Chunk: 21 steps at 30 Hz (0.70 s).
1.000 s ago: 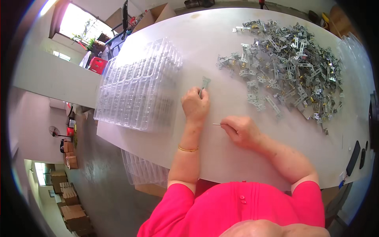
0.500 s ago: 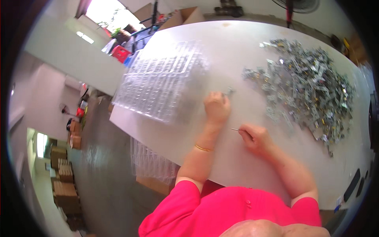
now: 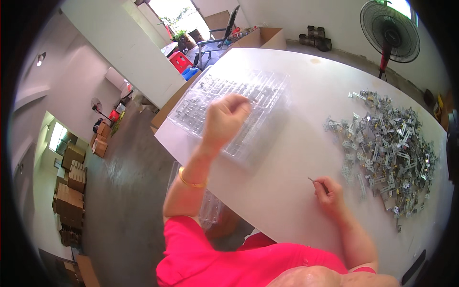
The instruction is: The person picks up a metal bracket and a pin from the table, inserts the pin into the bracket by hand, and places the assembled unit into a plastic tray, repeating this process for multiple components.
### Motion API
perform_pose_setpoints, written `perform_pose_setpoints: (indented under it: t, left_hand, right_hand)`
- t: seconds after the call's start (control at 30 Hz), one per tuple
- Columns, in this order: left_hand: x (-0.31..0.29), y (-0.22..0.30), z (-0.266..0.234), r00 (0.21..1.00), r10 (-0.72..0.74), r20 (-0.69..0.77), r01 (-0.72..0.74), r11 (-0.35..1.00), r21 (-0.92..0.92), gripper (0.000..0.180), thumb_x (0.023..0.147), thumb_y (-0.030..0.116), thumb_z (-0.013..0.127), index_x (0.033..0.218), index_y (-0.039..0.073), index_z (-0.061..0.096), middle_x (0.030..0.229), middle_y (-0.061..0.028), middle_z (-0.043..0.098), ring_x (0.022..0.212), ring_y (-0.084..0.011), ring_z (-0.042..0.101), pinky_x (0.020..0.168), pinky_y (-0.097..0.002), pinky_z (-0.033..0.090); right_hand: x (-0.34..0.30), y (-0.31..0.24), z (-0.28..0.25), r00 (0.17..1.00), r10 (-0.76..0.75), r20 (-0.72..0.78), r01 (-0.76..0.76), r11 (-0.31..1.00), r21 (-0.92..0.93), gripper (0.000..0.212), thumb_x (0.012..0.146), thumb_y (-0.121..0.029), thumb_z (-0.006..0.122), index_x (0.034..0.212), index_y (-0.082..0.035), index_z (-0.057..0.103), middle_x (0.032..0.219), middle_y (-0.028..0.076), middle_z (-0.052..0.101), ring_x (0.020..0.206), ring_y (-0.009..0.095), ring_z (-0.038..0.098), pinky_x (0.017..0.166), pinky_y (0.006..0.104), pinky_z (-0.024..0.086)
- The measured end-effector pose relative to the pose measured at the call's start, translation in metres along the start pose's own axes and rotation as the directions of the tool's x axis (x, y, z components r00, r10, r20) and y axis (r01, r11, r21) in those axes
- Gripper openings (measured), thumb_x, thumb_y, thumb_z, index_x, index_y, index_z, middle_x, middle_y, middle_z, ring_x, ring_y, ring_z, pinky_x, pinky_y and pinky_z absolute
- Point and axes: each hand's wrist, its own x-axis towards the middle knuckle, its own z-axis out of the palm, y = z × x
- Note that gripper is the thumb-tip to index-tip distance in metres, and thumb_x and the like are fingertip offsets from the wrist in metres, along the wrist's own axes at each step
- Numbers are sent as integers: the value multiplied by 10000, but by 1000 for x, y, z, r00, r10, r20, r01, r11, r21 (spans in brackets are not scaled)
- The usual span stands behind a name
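Note:
My left hand [image 3: 224,118] is over a stack of clear plastic trays [image 3: 235,147], with fingers curled and pinched together. What it holds, if anything, is hidden behind the fingers. The trays have rows of small compartments, and the top one seems to have small metal pieces in it. Lower on the white table [image 3: 287,201], my right hand [image 3: 331,197] is closed around a thin metal rod [image 3: 311,180], whose tip points up and left. To the right of that hand spreads a large heap of small silvery metal parts [image 3: 392,158], some with brass-coloured bits.
More clear trays [image 3: 210,210] sit below the table's left edge. A black standing fan [image 3: 389,31] rises behind the far right corner. Beyond the far edge are a cardboard box [image 3: 270,38], a folding chair [image 3: 224,38] and a red stool [image 3: 180,62].
My left hand has moved up and left, from the table beside a small metal part to above the trays. My right hand keeps the rod. The whole view has shifted.

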Motion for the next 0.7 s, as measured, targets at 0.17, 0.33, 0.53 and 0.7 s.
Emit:
perform_pose_setpoints:
  t: [0.17, 0.33, 0.53, 0.7]
  left_hand:
    - [98, -84, -95, 980, 12, -200, 35, 973, 227, 163, 859, 137, 724, 927, -7, 756, 754, -65, 735, 706, -118, 671, 665, -266, 524]
    - [161, -168, -128, 966, 5, -257, 132, 849, 512, 246, 783, 278, 753, 852, 42, 765, 801, -133, 753, 757, -242, 732, 742, -358, 559]
    - [193, -209, -123, 968, -51, -244, 198, 752, 629, 190, 747, 252, 713, 838, 100, 782, 922, -154, 750, 879, -316, 720, 843, -394, 558]
    - [208, -207, -103, 962, -141, -234, 268, 658, 703, 171, 744, 180, 706, 871, 104, 789, 978, -163, 745, 952, -321, 719, 877, -392, 555]
  right_hand:
    - [3, -2, 6, 999, 41, -33, -40, 998, 39, 27, 952, -45, 648, 942, -21, 639, 689, 22, 606, 621, 71, 569, 551, 235, 444]
    - [1, -3, 5, 996, 71, -59, -71, 997, -14, 17, 951, -40, 644, 949, -25, 639, 683, 22, 612, 612, 69, 568, 541, 235, 443]
    - [-2, -2, 10, 995, 48, -87, -56, 994, -91, 20, 944, -47, 648, 950, -29, 643, 675, 30, 618, 604, 75, 573, 533, 239, 447]
    - [-3, -4, 9, 989, 97, -111, -112, 985, -135, 21, 937, -51, 652, 942, -33, 643, 665, 39, 625, 597, 91, 589, 535, 248, 456]
